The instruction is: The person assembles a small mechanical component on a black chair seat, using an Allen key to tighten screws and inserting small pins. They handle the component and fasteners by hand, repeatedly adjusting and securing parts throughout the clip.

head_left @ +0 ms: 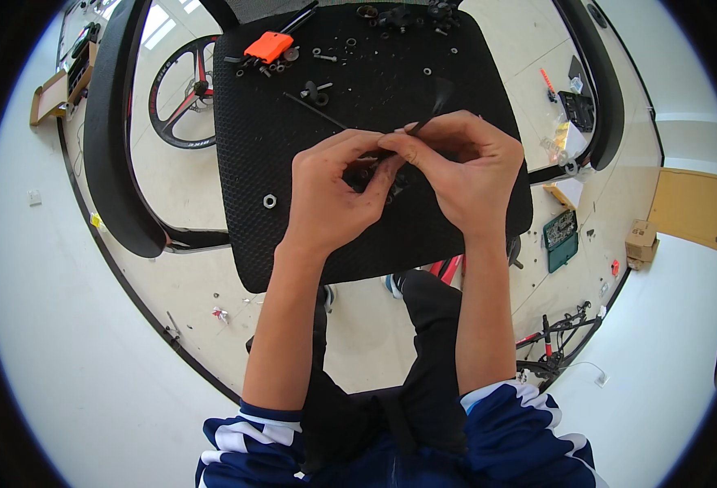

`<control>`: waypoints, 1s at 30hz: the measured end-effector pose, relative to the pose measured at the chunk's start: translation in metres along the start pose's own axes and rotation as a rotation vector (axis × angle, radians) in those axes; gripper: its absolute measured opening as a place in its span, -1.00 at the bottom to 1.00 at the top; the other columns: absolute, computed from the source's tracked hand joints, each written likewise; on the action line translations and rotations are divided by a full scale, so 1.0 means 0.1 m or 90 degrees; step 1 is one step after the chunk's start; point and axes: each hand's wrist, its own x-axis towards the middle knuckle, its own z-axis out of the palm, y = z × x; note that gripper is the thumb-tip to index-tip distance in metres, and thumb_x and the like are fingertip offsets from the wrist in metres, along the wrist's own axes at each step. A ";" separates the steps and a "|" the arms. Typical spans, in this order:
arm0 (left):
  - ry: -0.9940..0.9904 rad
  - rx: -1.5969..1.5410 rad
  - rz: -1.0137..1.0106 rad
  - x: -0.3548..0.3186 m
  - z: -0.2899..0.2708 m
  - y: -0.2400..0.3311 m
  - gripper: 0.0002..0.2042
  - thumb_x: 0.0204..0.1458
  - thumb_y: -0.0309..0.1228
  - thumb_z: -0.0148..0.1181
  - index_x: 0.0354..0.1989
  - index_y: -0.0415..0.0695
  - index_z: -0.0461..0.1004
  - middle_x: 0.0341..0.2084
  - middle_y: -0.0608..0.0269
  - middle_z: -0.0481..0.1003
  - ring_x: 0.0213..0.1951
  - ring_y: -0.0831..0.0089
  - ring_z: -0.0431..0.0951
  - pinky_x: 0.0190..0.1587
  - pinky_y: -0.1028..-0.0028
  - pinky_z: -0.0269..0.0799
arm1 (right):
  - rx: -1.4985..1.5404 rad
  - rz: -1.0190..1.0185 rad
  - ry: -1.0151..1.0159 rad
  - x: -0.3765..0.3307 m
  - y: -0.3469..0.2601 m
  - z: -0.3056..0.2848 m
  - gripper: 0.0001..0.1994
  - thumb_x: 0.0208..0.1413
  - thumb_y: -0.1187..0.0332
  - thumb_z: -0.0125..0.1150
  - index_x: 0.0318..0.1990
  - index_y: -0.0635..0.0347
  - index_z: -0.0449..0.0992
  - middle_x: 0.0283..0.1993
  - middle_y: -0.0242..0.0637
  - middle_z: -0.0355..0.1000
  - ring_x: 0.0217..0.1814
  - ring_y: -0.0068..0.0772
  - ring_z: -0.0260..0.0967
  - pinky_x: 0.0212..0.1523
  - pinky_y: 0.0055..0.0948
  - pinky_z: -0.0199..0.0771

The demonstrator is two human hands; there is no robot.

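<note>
My left hand (pixel 334 187) and my right hand (pixel 472 167) meet fingertip to fingertip above a black chair seat (pixel 253 154). A thin, dark, blurred piece (pixel 438 102) sticks up from my right hand's pinched thumb and forefinger. My left hand is closed at the same spot, and its fingers largely cover whatever lies between them. A slim black rod (pixel 314 109) points toward the left fingertips; I cannot tell whether it is held or resting. Dark parts partly show beneath the hands. On the seat left of my wrist lies a silver hex nut (pixel 270 201).
Further back on the seat are an orange tool case (pixel 268 47), a bolt (pixel 324 58), small washers and dark parts (pixel 399 18). Armrests (pixel 115 130) flank it. A three-spoke wheel (pixel 200 87), a green case (pixel 561 241) and a bicycle frame (pixel 549 342) are on the floor.
</note>
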 end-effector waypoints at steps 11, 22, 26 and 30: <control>-0.037 0.025 -0.017 0.01 -0.02 0.04 -0.87 0.06 -0.70 0.22 -0.22 -0.35 0.59 -0.35 0.12 0.60 -0.37 0.43 0.60 -0.31 0.52 0.49 | 0.135 0.027 -0.082 0.01 0.04 -0.07 -0.80 0.14 0.62 0.24 -0.09 0.33 0.64 -0.19 -0.20 0.63 -0.13 -0.45 0.62 -0.04 -0.51 0.60; -0.043 0.016 -0.025 0.00 0.02 -0.01 -0.82 0.02 -0.63 0.26 -0.18 -0.32 0.58 -0.37 0.09 0.62 -0.32 0.37 0.66 -0.17 0.47 0.56 | 0.168 0.024 -0.015 -0.01 0.10 0.00 -0.84 0.07 0.68 0.28 -0.18 0.36 0.57 -0.25 -0.24 0.58 -0.20 -0.49 0.59 -0.13 -0.54 0.61; -0.025 -0.020 -0.040 0.00 0.08 0.02 -0.84 0.01 -0.60 0.28 -0.21 -0.31 0.59 -0.39 0.06 0.63 -0.36 0.32 0.67 -0.23 0.45 0.58 | 0.150 0.014 0.000 0.00 0.11 -0.02 -0.80 0.00 0.70 0.33 -0.21 0.34 0.52 -0.30 -0.32 0.51 -0.24 -0.55 0.53 -0.13 -0.53 0.61; -0.011 -0.027 -0.048 -0.02 0.10 0.01 -0.86 0.01 -0.62 0.28 -0.23 -0.30 0.60 -0.42 0.07 0.63 -0.37 0.31 0.68 -0.26 0.44 0.60 | 0.175 0.007 0.020 0.02 0.06 0.03 -0.76 0.00 0.68 0.36 -0.16 0.35 0.55 -0.30 -0.34 0.50 -0.25 -0.57 0.51 -0.11 -0.51 0.61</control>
